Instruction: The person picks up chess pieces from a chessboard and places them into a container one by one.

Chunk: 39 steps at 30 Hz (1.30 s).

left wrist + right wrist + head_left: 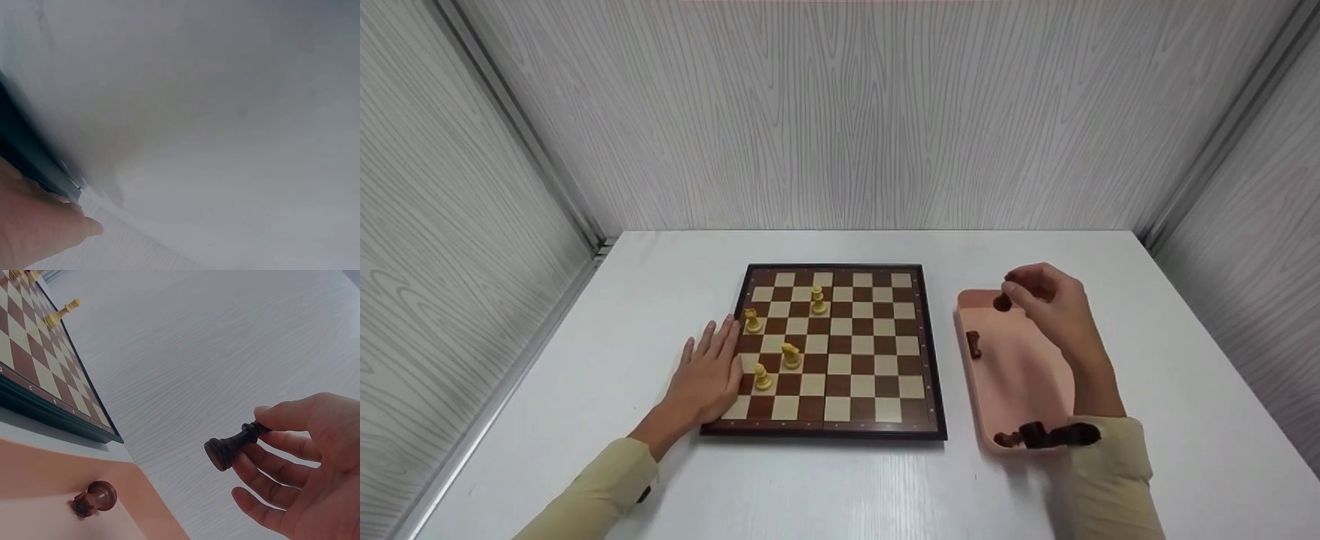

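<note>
My right hand (1054,300) pinches a dark chess piece (228,449) between thumb and fingers, above the far end of a pink tray (1020,375). The piece's top is covered by the fingertips, so its kind is unclear. Below, a dark rook (95,498) lies on its side against the tray's left wall. My left hand (705,379) rests along the left edge of a chessboard (877,346), fingers extended. On the board's left half stand a yellow rook (753,322), a knight (790,356), a pawn (763,378) and a taller yellow piece (818,301).
More dark chess pieces (1008,439) lie at the tray's near end, partly hidden by the right wrist. Board and tray sit side by side on a white table (840,487). Pale wood-grain panels (840,120) enclose the table at the back and both sides.
</note>
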Motion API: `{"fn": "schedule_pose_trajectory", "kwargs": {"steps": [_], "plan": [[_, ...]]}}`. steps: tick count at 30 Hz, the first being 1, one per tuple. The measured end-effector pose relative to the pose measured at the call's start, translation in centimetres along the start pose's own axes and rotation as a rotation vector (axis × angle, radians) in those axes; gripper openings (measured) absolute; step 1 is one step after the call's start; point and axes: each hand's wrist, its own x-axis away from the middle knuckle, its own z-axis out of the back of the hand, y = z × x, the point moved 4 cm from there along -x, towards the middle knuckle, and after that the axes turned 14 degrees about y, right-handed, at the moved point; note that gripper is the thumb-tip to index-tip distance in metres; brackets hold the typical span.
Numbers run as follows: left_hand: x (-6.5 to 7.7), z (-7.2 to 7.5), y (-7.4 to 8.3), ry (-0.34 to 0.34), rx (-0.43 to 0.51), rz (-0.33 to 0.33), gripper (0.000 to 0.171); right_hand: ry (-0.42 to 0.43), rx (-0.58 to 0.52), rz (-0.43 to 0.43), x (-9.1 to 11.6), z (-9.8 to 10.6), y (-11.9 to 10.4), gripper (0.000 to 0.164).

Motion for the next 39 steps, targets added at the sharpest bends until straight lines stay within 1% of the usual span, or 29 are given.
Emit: {"fn": "schedule_pose_trajectory", "kwargs": {"steps": [5, 10, 14, 17, 22, 26, 33, 39], "plan": [[0.0, 0.2, 0.0, 0.010, 0.010, -0.005, 0.060, 0.008, -0.049, -0.012, -0.1, 0.6, 0.6, 0.032], [0.0, 0.3, 0.0, 0.012, 0.011, -0.007, 0.059, 0.007, -0.081, -0.059, -0.1, 1.1, 1.1, 0.035], [0.0, 0.3, 0.1, 0.010, 0.009, -0.007, 0.059, -0.014, -0.099, -0.098, -0.1, 1.4, 1.8, 0.036], [0.0, 0.3, 0.1, 0.015, 0.008, -0.004, 0.059, -0.036, -0.080, -0.119, 0.0, 1.4, 2.1, 0.036], [0.1, 0.2, 0.0, 0.018, 0.012, 0.008, 0.060, -0.037, 0.002, -0.133, -0.1, 1.4, 2.2, 0.040], [0.2, 0.2, -0.1, 0.015, 0.009, 0.007, 0.060, -0.047, 0.022, -0.123, 0.0, 1.4, 2.0, 0.043], [0.2, 0.0, -0.1, 0.005, 0.006, 0.003, 0.060, -0.047, 0.052, -0.081, 0.1, 1.0, 1.4, 0.036], [0.0, -0.2, -0.1, 0.004, 0.000, -0.005, 0.060, -0.060, 0.051, -0.056, 0.4, 0.2, 0.9, 0.035]]}}
